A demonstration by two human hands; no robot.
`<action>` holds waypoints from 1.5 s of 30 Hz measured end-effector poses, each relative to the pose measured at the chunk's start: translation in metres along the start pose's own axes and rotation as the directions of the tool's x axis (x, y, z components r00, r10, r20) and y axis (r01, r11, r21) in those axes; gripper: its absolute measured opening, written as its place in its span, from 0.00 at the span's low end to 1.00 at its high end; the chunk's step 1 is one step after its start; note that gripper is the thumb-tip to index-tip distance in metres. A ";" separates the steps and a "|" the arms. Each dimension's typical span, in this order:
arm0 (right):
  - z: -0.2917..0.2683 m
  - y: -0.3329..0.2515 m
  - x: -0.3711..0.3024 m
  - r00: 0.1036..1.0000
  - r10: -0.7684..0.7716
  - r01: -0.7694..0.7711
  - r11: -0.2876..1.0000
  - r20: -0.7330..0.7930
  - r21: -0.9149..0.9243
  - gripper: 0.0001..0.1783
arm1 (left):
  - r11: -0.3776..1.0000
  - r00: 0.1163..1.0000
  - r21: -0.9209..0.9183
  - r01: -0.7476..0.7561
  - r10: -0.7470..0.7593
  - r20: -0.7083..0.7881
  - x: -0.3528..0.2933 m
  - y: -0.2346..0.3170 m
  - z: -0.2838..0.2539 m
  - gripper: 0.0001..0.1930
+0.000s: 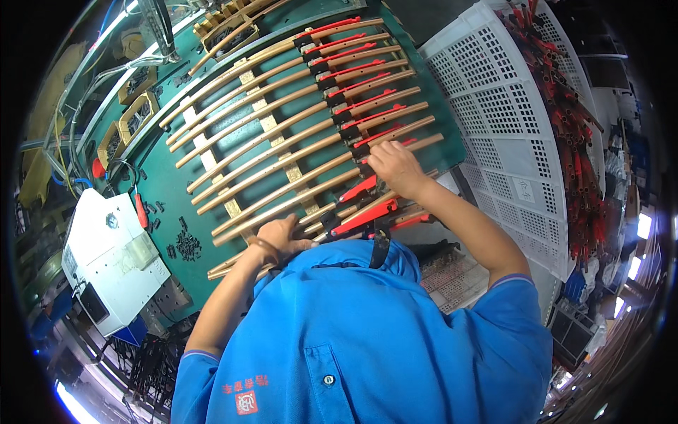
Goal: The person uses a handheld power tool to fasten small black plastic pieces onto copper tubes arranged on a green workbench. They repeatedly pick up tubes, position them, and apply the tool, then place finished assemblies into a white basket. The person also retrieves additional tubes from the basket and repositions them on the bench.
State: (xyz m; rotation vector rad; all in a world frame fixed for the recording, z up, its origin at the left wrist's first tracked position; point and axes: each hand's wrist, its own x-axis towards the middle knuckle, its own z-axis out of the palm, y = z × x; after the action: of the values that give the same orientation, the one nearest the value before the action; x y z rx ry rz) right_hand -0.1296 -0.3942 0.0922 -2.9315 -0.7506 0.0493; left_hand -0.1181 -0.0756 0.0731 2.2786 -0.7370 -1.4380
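Several copper-coloured tubes lie side by side across light wooden strips. Most carry a black fitting and a red lever toward their right part. My right hand is closed over one tube at its black fitting, fingertips pressed together; what lies under the fingers is partly hidden. Close to my body, my left hand has thumb and forefinger around a tube near the row's near end. Between the hands, larger red levers tilt on the nearest tubes.
A green table bears the row. Small black parts, a red-handled tool and a white machine are at left. Wooden boxes stand farther back. At right, a white perforated crate holds red-levered tubes.
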 end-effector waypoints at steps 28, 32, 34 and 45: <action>-0.049 -0.085 -0.104 0.973 0.124 -0.193 0.897 0.194 0.399 0.17 | 0.761 0.788 -0.647 -0.055 0.431 0.440 0.011 0.040 0.051 0.39; -0.115 -0.057 -0.079 0.974 -0.168 0.174 0.984 -0.154 0.027 0.12 | 0.831 0.807 -0.550 0.087 0.265 0.528 0.021 0.006 0.059 0.45; -0.137 -0.027 -0.086 0.932 -0.270 0.270 0.962 -0.241 -0.035 0.13 | 0.491 0.855 -0.846 0.207 0.329 0.400 -0.007 0.027 0.065 0.41; -0.260 0.133 -0.148 0.874 -0.169 -0.038 0.911 -0.456 -0.410 0.22 | 0.220 0.947 -0.975 -0.007 0.313 0.064 -0.006 0.098 0.176 0.29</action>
State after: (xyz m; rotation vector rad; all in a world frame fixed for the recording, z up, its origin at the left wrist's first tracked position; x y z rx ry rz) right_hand -0.1800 -0.6076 0.3352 -3.0623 -0.8530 -0.9257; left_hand -0.3029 -0.1536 0.0553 0.9612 0.0154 -1.4385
